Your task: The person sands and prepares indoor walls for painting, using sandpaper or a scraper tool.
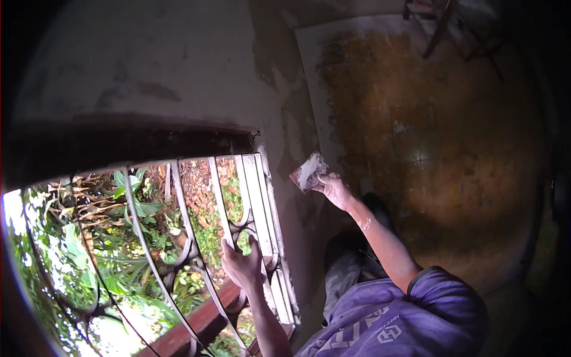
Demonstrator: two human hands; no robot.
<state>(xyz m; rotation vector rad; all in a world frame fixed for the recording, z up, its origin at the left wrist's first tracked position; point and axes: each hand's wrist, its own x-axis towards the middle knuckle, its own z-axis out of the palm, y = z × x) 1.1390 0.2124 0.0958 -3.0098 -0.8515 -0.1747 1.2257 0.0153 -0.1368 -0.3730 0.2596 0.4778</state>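
Note:
My right hand (336, 190) pinches the edge of a small, flat, squarish putty board (310, 172). The board is reddish at one edge and thickly smeared with white paste, and it is held out close to the wall. White smears mark my right wrist and forearm. On the left, my left hand (242, 266) is closed around a bar of the metal window grille (217, 190), near a curved piece joining the bars. Part of its grip is hidden behind the hand.
Above the window runs a dark wooden beam (137, 140), under a grey, patchy wall (154, 65). To the right spreads a brownish tiled floor (416, 149). Wooden furniture legs (439, 30) stand at the far right. Plants (143, 208) grow outside, beyond the grille.

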